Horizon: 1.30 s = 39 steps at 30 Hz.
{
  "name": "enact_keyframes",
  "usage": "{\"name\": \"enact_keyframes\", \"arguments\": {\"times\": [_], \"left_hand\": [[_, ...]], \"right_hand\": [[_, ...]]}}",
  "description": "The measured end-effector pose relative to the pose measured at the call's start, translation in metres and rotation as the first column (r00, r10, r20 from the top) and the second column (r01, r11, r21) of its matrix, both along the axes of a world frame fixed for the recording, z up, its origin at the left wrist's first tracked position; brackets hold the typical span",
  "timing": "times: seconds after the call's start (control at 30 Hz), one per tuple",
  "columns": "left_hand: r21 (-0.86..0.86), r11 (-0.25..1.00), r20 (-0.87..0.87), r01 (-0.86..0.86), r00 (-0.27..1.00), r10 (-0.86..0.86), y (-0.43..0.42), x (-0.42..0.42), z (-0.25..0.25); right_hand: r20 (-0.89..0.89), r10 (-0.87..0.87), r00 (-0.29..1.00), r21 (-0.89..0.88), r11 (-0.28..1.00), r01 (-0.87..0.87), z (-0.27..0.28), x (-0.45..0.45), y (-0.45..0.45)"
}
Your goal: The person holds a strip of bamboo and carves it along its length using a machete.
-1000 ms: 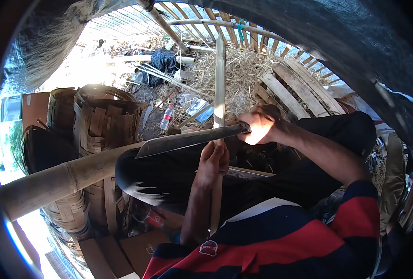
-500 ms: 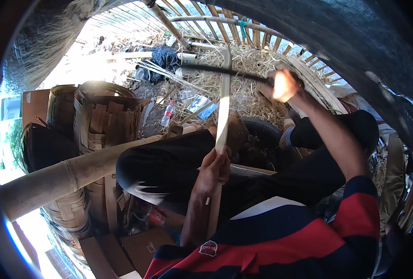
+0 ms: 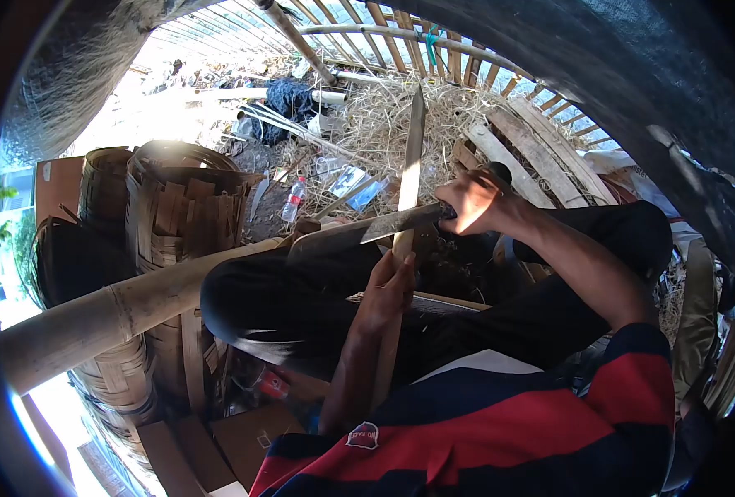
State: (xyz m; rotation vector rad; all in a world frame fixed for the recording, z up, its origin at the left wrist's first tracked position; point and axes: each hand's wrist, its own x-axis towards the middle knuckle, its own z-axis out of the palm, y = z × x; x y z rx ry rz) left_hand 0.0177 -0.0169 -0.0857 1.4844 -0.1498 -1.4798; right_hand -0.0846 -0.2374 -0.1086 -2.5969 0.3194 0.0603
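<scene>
A long, pale bamboo strip (image 3: 410, 178) stands up from my lap, its top end narrowing. My left hand (image 3: 386, 291) is closed round its lower part, and the rest of it runs down along my forearm. In my right hand (image 3: 477, 201) is the handle of a machete, gripped in a closed fist. The broad, dark machete blade (image 3: 334, 238) points left and crosses the strip just above my left hand. Blade and strip appear to touch there.
A thick bamboo pole (image 3: 135, 308) slants in from the left towards my knee. Woven bamboo baskets (image 3: 189, 199) stand beyond it, with a cardboard box (image 3: 255, 443) nearer me. Straw, wooden planks (image 3: 541, 153) and a plastic bottle (image 3: 294, 201) lie ahead, before a slatted fence (image 3: 396, 45).
My right hand has come down and slightly left with the machete. The blade has dropped from the strip's upper part to just above my left hand. The strip leans slightly more to the right.
</scene>
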Motion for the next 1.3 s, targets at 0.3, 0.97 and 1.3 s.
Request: {"name": "enact_keyframes", "arguments": {"times": [0.3,0.97,1.3], "left_hand": [[0.02,1.0,0.093,0.01,0.996,-0.011,-0.009,-0.001,0.013],[-0.002,0.988,0.163,0.154,0.975,-0.152,0.008,-0.014,0.026],[0.044,0.982,0.152,0.185,0.97,-0.189,0.033,-0.02,0.026]], "right_hand": [[-0.176,0.027,0.984,0.073,0.997,-0.014,0.008,0.006,-0.001],[0.009,-0.52,0.854,0.339,0.805,0.487,0.044,0.0,-0.054],[0.229,-0.717,0.659,0.466,0.675,0.572,0.031,0.0,-0.099]]}}
